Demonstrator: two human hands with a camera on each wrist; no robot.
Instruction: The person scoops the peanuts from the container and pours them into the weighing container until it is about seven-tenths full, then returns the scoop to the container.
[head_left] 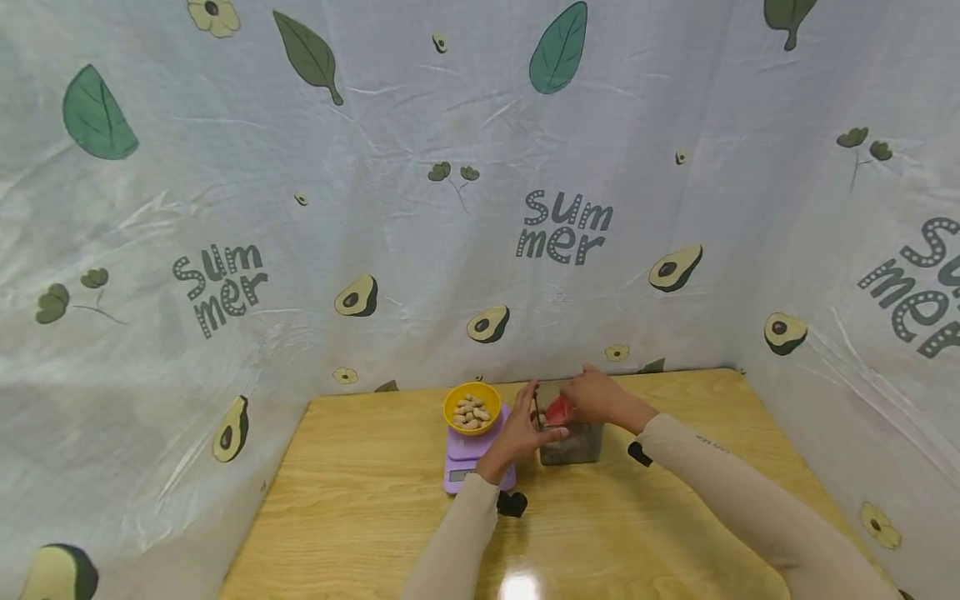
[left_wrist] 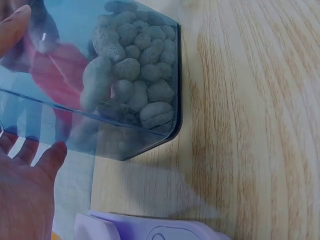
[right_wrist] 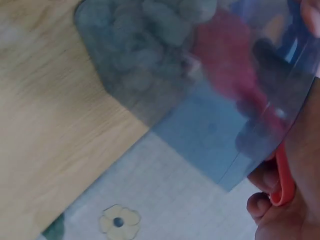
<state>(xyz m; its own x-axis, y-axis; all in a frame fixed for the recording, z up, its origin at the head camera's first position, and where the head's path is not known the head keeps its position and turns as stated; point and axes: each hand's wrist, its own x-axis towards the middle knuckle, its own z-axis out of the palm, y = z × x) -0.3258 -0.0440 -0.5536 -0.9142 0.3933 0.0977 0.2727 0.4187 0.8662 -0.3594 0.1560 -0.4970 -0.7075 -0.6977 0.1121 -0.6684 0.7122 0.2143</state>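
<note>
A clear, dark-tinted plastic container (head_left: 573,448) stands at the back of the table, with unshelled peanuts (left_wrist: 145,65) piled at its bottom. My right hand (head_left: 600,397) reaches over the rim and grips the handle of a red scoop (right_wrist: 225,57). The scoop's head is inside, against the peanuts, seen through the wall. At the container's near left corner, my left hand (head_left: 519,433) holds the wall, thumb and fingers on different sides. Left of it, a yellow bowl (head_left: 450,407) of peanuts (head_left: 471,412) sits on a purple kitchen scale (head_left: 462,447).
The wooden table (head_left: 360,492) ends just behind the bowl and container. A white cloth (head_left: 420,242) printed with avocados and leaves hangs behind it and at both sides. The scale lies close beside the left wrist.
</note>
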